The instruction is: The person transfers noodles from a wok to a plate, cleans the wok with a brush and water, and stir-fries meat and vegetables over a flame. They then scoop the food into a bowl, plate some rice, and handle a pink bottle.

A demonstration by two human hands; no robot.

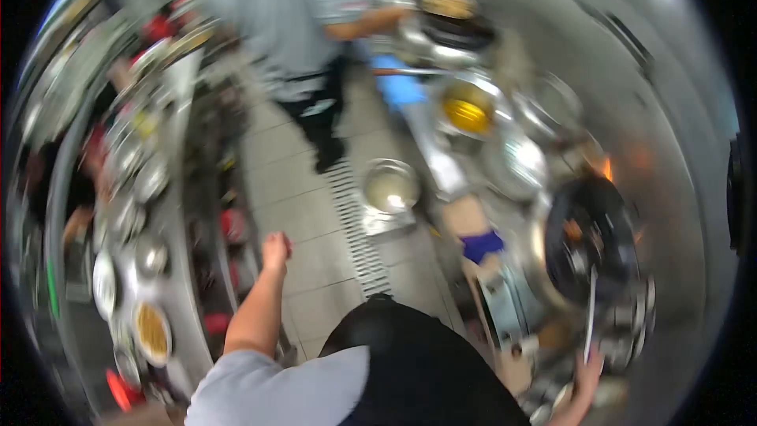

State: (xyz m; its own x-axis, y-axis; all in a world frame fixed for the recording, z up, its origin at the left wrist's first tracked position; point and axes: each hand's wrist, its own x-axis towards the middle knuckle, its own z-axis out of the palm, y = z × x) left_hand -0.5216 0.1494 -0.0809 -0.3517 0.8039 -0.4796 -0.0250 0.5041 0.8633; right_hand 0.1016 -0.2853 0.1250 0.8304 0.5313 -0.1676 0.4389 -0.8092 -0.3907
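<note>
My right hand (586,371), at the lower right, is closed around the handle of a long metal utensil (592,308). The utensil's far end reaches into a black wok (611,229) on the stove, where some dark and reddish pieces of food lie. Flames show at the wok's far edge. My left hand (276,252) hangs over the floor at the left of my body, its fingers curled together with nothing seen in them; it touches nothing.
A co-worker (292,16) in grey stands ahead at the stove. A metal pot (390,186) stands beside the floor drain (355,229). Yellow liquid fills a pot (467,106) on the right. The left counter (177,292) holds several bowls and an oval plate of food (151,333).
</note>
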